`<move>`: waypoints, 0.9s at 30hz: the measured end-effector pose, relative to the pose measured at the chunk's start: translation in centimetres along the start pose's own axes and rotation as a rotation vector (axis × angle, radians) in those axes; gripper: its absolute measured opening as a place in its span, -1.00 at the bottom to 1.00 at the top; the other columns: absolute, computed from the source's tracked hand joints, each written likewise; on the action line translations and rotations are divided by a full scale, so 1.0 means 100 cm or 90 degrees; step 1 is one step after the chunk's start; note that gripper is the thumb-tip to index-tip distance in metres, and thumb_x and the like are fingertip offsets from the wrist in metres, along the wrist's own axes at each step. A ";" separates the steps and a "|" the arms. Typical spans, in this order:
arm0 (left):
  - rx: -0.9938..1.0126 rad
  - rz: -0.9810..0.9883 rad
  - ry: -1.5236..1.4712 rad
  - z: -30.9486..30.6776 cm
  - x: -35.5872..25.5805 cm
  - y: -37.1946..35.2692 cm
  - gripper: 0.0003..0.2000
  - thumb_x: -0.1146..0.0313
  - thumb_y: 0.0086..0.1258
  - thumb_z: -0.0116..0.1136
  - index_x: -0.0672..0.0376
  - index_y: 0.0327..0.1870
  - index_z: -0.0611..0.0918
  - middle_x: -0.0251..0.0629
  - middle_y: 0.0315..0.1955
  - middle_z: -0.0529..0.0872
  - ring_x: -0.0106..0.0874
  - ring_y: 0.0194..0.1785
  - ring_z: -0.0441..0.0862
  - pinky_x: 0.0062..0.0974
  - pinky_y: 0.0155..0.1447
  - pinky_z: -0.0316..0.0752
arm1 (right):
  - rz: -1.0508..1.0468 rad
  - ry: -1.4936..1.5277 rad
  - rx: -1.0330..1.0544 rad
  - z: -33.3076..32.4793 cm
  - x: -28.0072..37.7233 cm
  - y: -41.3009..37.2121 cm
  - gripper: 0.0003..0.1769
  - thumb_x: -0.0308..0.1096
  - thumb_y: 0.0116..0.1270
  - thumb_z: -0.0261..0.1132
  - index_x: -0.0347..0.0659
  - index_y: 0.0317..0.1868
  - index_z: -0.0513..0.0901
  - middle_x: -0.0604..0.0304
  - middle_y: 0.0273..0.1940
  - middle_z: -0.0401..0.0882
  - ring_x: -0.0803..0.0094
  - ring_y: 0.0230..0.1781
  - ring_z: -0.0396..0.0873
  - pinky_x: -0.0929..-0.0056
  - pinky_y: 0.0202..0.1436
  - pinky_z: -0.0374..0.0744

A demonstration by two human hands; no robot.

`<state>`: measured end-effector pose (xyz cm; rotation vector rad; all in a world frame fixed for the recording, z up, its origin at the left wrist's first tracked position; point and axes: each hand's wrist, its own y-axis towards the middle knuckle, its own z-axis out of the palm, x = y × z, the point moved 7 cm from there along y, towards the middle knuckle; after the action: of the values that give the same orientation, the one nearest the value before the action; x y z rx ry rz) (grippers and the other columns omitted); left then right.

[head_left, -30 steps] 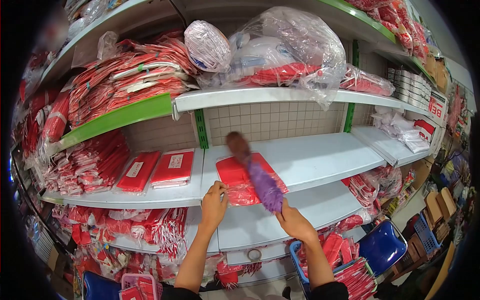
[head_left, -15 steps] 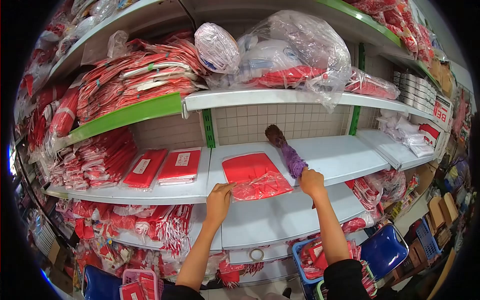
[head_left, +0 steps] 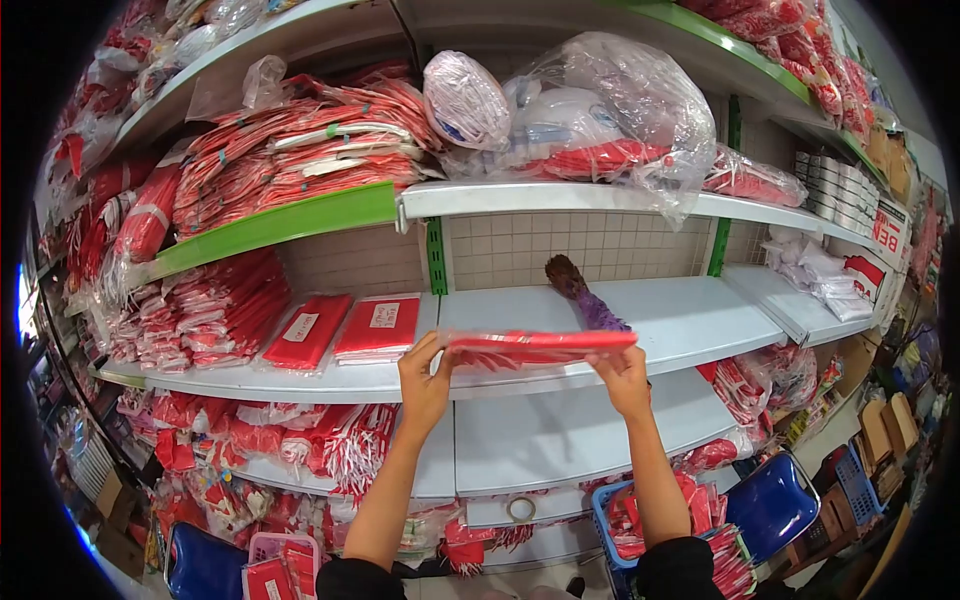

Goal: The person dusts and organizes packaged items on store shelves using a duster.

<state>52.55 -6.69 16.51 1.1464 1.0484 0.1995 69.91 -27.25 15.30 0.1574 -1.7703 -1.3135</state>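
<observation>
A flat red packet in clear plastic [head_left: 540, 345] is held up nearly edge-on over the shelf's front edge. My left hand [head_left: 424, 375] pinches its left end, and my right hand [head_left: 622, 375] grips the right end. Behind the packet, a purple duster with a brown tip [head_left: 590, 295] lies on the white shelf [head_left: 680, 310]; its handle is mostly hidden. To the left sit two labelled red packets, one tilted [head_left: 308, 332] and one beside it [head_left: 378, 328].
Stacked red packets [head_left: 225, 310] fill the shelf's left side. Above hangs an upper shelf edge [head_left: 560, 197] with plastic bags. Below are a lower shelf [head_left: 540, 430], a blue basket [head_left: 605, 525], a pink basket [head_left: 262, 545] and a blue chair [head_left: 772, 505].
The red packet has been lifted off the shelf and tipped edge-on. My right hand has let go of the duster and taken the packet's right end. The view has shifted slightly.
</observation>
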 end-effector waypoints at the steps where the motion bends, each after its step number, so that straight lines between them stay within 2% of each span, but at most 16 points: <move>1: 0.017 -0.019 0.003 -0.003 -0.010 0.003 -0.92 0.59 0.26 0.14 0.43 -0.39 0.52 -0.31 -0.55 0.41 -0.49 -0.40 0.33 -0.60 -0.25 0.30 | 0.024 0.058 -0.056 0.003 0.005 0.000 -0.72 -0.49 0.22 0.27 -0.37 -0.05 0.56 0.12 -0.09 0.60 0.41 -0.05 0.53 0.45 0.07 0.46; 2: 0.034 -0.039 0.006 -0.006 -0.017 0.006 -0.90 0.58 0.28 0.14 0.44 -0.41 0.50 -0.34 -0.56 0.38 -0.52 -0.41 0.30 -0.62 -0.27 0.29 | 0.049 0.116 -0.113 0.008 0.011 0.000 -0.74 -0.46 0.27 0.26 -0.40 -0.06 0.55 0.15 -0.10 0.61 0.46 -0.07 0.53 0.48 0.05 0.46; 3: 0.053 -0.035 -0.057 -0.005 -0.023 0.008 -0.81 0.43 0.37 0.10 0.42 -0.37 0.48 -0.39 -0.51 0.31 -0.56 -0.39 0.22 -0.63 -0.26 0.23 | 0.029 0.111 -0.159 0.014 0.021 0.005 -0.75 -0.40 0.34 0.20 -0.39 -0.06 0.55 0.20 -0.16 0.61 0.57 -0.17 0.54 0.55 -0.03 0.49; 6: 0.123 -0.084 -0.103 -0.015 -0.027 0.011 -0.71 0.23 0.45 0.00 0.37 -0.19 0.51 -0.37 -0.36 0.44 -0.57 -0.25 0.35 -0.63 -0.10 0.28 | 0.200 0.195 -0.199 0.035 0.026 0.014 -0.75 -0.39 0.36 0.16 -0.37 -0.04 0.51 0.16 -0.11 0.61 0.55 -0.17 0.57 0.54 -0.04 0.52; 7: 0.194 -0.200 -0.132 -0.015 -0.029 0.002 -0.45 -0.08 0.50 -0.29 0.28 0.11 0.46 -0.29 -0.05 0.53 -0.51 0.03 0.43 -0.54 0.16 0.27 | 0.230 0.248 -0.201 0.041 0.018 0.014 -0.75 -0.36 0.38 0.15 -0.34 -0.02 0.51 0.15 -0.10 0.61 0.57 -0.19 0.59 0.57 -0.07 0.54; 10: 0.331 -0.454 -0.334 -0.023 0.018 -0.040 -0.21 -0.30 0.41 -0.54 0.26 0.29 0.34 -0.22 0.20 0.45 -0.41 0.25 0.36 -0.42 0.33 0.16 | 0.332 0.360 -0.221 0.053 -0.018 0.003 -0.73 -0.35 0.38 0.14 -0.34 -0.01 0.52 0.12 -0.08 0.61 0.48 -0.17 0.62 0.51 -0.08 0.59; 11: 0.380 -0.520 -0.291 -0.028 0.021 -0.058 -0.05 -0.44 0.27 -0.70 0.30 0.36 0.22 -0.20 0.26 0.39 -0.36 0.30 0.32 -0.34 0.38 0.10 | 0.331 0.366 -0.249 0.053 -0.026 -0.001 -0.74 -0.35 0.39 0.14 -0.34 -0.02 0.52 0.12 -0.10 0.61 0.49 -0.18 0.61 0.51 -0.10 0.59; 14: 0.412 -0.583 -0.404 -0.051 0.061 -0.096 0.00 -0.48 0.21 -0.73 0.30 0.38 0.16 -0.16 0.25 0.39 -0.33 0.33 0.29 -0.26 0.41 0.06 | 0.327 0.372 -0.304 0.054 -0.055 -0.011 -0.74 -0.35 0.39 0.14 -0.36 -0.03 0.52 0.11 -0.12 0.61 0.49 -0.21 0.61 0.50 -0.14 0.59; 15: 0.332 -0.580 -0.477 -0.060 0.063 -0.097 -0.13 -0.37 0.34 -0.52 0.27 0.39 0.14 -0.10 0.20 0.44 -0.30 0.26 0.40 -0.26 0.32 0.25 | 0.329 0.364 -0.309 0.056 -0.064 -0.013 -0.74 -0.35 0.39 0.14 -0.36 -0.03 0.52 0.11 -0.12 0.61 0.49 -0.21 0.61 0.50 -0.14 0.59; 18: 0.332 -0.444 -0.457 -0.082 0.059 -0.082 -0.32 -0.11 0.44 -0.19 0.27 0.37 0.18 -0.03 0.13 0.50 -0.30 0.11 0.54 -0.40 0.13 0.48 | 0.365 0.352 -0.309 0.070 -0.085 -0.012 -0.75 -0.34 0.40 0.14 -0.35 -0.06 0.53 0.10 -0.14 0.62 0.48 -0.22 0.61 0.48 -0.13 0.59; 19: 0.237 -0.497 -0.484 -0.090 0.057 -0.075 -0.35 0.25 0.31 0.17 0.37 0.33 0.21 -0.02 0.10 0.52 -0.36 0.14 0.53 -0.43 0.16 0.46 | 0.382 0.357 -0.296 0.077 -0.094 -0.009 -0.76 -0.34 0.40 0.14 -0.35 -0.06 0.53 0.10 -0.15 0.62 0.48 -0.22 0.61 0.48 -0.13 0.58; 22: 0.216 -0.501 -0.362 -0.108 0.053 -0.061 -0.45 0.49 0.35 0.06 0.29 0.36 0.21 -0.07 -0.03 0.62 -0.41 -0.02 0.62 -0.56 0.02 0.53 | 0.414 0.369 -0.276 0.101 -0.105 0.009 -0.75 -0.32 0.39 0.14 -0.36 -0.09 0.54 0.09 -0.17 0.63 0.46 -0.24 0.60 0.47 -0.12 0.58; 23: 0.200 -0.501 -0.363 -0.112 0.052 -0.054 -0.45 0.60 0.31 0.05 0.29 0.35 0.22 -0.11 -0.08 0.65 -0.43 -0.05 0.63 -0.56 0.02 0.53 | 0.430 0.378 -0.264 0.109 -0.111 0.018 -0.75 -0.32 0.39 0.15 -0.36 -0.09 0.55 0.09 -0.17 0.63 0.45 -0.24 0.60 0.46 -0.12 0.58; 27: 0.079 -0.424 -0.294 -0.150 0.073 -0.023 -0.51 0.58 0.33 0.02 0.31 0.31 0.29 -0.12 -0.08 0.64 -0.44 -0.10 0.64 -0.55 -0.03 0.57 | 0.486 0.529 -0.178 0.153 -0.159 0.068 -0.72 -0.33 0.36 0.18 -0.39 -0.06 0.51 0.05 -0.14 0.61 0.36 -0.17 0.59 0.40 -0.04 0.57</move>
<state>44.25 6.45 10.09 0.8368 0.9747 -0.6354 70.99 -4.55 11.25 -0.1174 -0.7870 -0.7390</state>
